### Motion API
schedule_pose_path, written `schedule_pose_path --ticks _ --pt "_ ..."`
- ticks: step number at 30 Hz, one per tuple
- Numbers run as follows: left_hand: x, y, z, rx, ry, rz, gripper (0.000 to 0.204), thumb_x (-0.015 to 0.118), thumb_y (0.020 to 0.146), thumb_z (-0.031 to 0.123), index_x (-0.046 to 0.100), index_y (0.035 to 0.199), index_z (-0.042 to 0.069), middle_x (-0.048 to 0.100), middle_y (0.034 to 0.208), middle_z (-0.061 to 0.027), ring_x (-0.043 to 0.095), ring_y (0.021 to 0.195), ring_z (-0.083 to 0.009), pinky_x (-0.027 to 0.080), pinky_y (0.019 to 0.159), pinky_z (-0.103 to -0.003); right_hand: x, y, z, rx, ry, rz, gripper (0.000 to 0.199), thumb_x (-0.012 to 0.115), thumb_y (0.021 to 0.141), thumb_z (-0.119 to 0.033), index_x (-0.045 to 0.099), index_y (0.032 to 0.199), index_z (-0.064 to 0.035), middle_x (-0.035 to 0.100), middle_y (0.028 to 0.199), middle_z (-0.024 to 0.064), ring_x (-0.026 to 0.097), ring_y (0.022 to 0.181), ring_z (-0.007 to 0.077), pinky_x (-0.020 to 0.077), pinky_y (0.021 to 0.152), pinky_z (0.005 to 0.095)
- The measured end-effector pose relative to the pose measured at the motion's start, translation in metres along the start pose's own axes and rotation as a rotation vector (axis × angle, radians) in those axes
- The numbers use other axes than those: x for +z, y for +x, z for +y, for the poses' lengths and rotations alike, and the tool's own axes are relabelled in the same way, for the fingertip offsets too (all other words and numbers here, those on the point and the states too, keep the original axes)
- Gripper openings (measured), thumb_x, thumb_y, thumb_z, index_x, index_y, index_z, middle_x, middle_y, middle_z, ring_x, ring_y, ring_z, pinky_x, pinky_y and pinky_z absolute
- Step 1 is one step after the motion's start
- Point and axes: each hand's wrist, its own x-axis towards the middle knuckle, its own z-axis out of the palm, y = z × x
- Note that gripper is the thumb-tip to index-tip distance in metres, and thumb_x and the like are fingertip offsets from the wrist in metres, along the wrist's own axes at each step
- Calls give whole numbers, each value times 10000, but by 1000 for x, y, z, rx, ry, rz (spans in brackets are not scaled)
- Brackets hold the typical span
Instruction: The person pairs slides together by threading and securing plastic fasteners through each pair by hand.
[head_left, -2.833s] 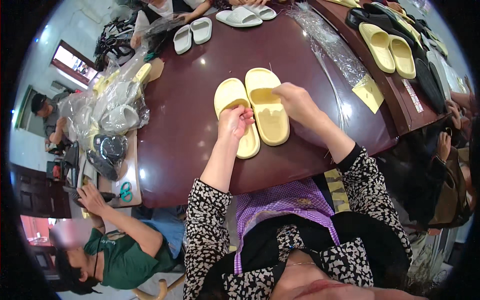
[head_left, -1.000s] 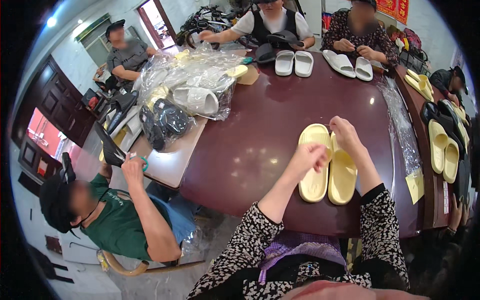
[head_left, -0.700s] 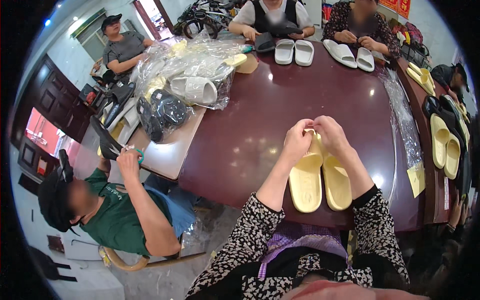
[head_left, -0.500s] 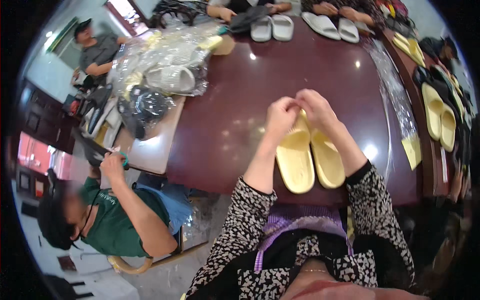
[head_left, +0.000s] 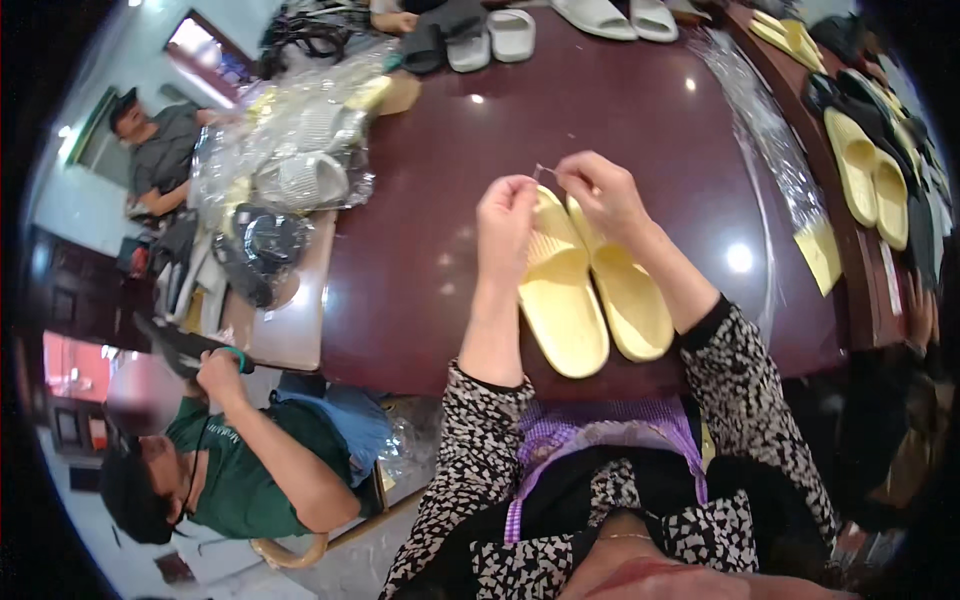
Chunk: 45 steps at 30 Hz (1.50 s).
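Left hand (head_left: 507,212), right hand (head_left: 606,196) now apart

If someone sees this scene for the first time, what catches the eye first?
First, probably, the pair of pale yellow slippers on the glossy dark-red table. The bare left hand and right hand nearly meet at the slippers' far ends. Then a shiny heap of clear plastic bags at the upper left.

open tabletop (head_left: 560,95) beyond yellow slippers (head_left: 565,325), bagged slippers (head_left: 303,182) blocking the left, clear plastic (head_left: 768,140) along the right
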Motion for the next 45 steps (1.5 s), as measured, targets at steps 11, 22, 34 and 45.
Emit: schedule_pose_path --ticks 11,22,34,45 --pt "0 -4 -1 -13 -40 -73 72 556 878 95 595 890 35 535 748 58 447 628 -2 374 529 -159 1 -2 -6 18 -36 -45 75 590 790 -15 600 864 -8 597 798 109 578 698 224 460 619 296" --pt "0 0 -4 -26 -63 -98 41 560 872 75 582 897 50 557 740 26 453 547 -10 382 479 -153 0 -1 -7 55 -59 -63 72 579 786 -29 598 856 -25 598 797 111 586 745 273 462 660 341" --pt "-1 -3 -4 -73 -179 -145 69 502 890 73 569 885 63 548 732 19 468 569 -32 400 505 -174 0 -5 -4 11 -90 -72 62 577 806 -3 597 865 -7 572 783 85 553 665 176 436 585 268" --pt "-1 1 0 -198 -279 -121 85 484 892 77 560 858 63 529 698 10 460 549 -47 395 490 -177 1 -1 1 -111 -73 -34 51 590 784 -14 605 832 -20 596 769 95 584 694 235 461 609 310"
